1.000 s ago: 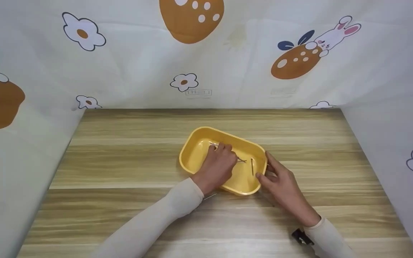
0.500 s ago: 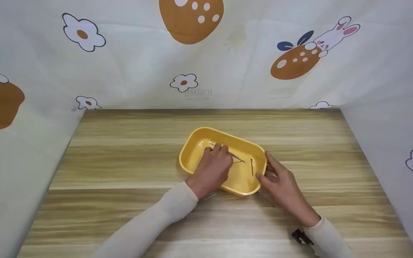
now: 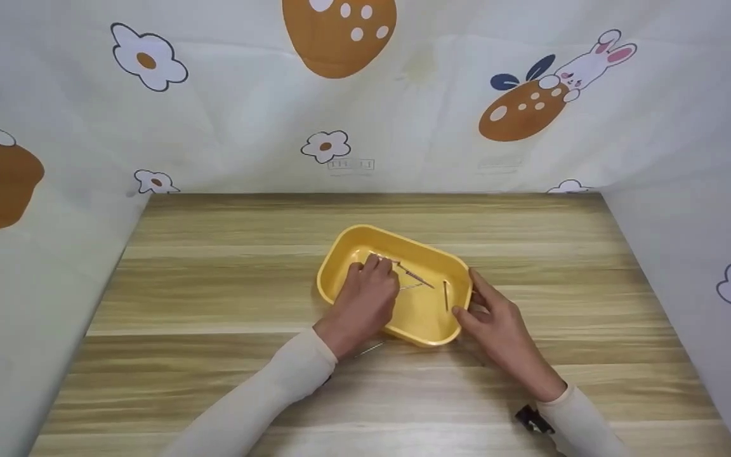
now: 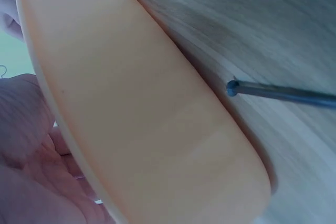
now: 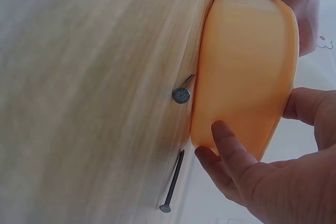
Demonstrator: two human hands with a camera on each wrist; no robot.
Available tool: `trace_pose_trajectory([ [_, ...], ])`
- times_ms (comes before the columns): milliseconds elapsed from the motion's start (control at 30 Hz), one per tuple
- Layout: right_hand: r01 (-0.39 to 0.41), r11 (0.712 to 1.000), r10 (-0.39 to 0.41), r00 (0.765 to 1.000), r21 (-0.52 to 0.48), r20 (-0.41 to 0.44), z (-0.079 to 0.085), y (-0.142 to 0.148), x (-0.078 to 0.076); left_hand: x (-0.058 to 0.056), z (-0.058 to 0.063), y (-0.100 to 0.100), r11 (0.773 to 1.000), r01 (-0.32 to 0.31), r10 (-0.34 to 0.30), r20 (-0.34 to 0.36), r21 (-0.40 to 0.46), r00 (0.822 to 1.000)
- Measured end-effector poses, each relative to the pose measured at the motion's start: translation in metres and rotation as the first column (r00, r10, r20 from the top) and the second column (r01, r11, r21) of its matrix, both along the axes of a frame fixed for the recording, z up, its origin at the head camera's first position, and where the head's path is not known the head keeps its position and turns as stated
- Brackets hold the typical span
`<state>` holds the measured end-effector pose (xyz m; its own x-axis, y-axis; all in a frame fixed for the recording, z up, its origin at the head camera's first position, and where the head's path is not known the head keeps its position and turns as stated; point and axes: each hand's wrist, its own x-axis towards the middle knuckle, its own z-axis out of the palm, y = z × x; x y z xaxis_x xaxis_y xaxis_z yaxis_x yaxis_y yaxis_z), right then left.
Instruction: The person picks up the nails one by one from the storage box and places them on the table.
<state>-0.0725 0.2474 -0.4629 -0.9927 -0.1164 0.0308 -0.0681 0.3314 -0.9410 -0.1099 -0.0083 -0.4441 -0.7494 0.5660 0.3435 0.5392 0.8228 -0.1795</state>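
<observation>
A yellow plastic tray (image 3: pixel 426 319) sits slantwise on the table with several thin metal nails inside. My left hand (image 3: pixel 364 293) reaches over its front rim with curled fingers, their tips hidden. A shiny nail (image 3: pixel 411 287) sticks out from under that hand on its right side. Just beyond lies a darker nail (image 3: pixel 417 277), and another nail (image 3: pixel 446 296) rests near the tray's right end. My right hand (image 3: pixel 499 324) holds that right end. In the right wrist view its thumb (image 5: pixel 304 103) is at the rim, and its fingers (image 5: pixel 231 148) press the outer wall.
One nail (image 3: pixel 368 350) lies on the wooden table (image 3: pixel 213 285) just in front of the tray. The right wrist view has more loose nails by the tray wall, one nail (image 5: pixel 181 95) with its head toward the camera. Patterned cloth (image 3: pixel 245 114) walls the table's back and sides.
My left hand has shifted left and slightly toward the front within the tray, the shiny nail moving left with it. More of the darker nail is uncovered. My right hand and the tray keep their places.
</observation>
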Motion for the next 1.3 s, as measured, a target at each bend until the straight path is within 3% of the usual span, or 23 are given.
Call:
trace_pose_trajectory([
  [300,0.005,1.000,-0.005,1.000,0.001,0.001,0.000,0.000,0.000,0.006,0.006,-0.009,0.999,0.002,-0.003,0.025,0.038,1.000],
  [567,0.004,1.000,-0.004,1.000,-0.002,0.009,0.000,0.000,0.000,0.011,0.009,-0.015,0.999,0.005,-0.005,-0.014,0.038,1.000],
  [967,-0.019,1.000,0.019,1.000,-0.016,0.007,-0.001,0.002,0.000,0.020,0.013,-0.031,0.988,0.015,-0.022,0.046,0.153,0.999],
  [1300,-0.008,1.000,0.008,1.000,-0.001,0.019,-0.003,0.002,-0.002,0.025,0.012,-0.041,0.982,0.013,-0.020,0.031,0.191,0.999],
])
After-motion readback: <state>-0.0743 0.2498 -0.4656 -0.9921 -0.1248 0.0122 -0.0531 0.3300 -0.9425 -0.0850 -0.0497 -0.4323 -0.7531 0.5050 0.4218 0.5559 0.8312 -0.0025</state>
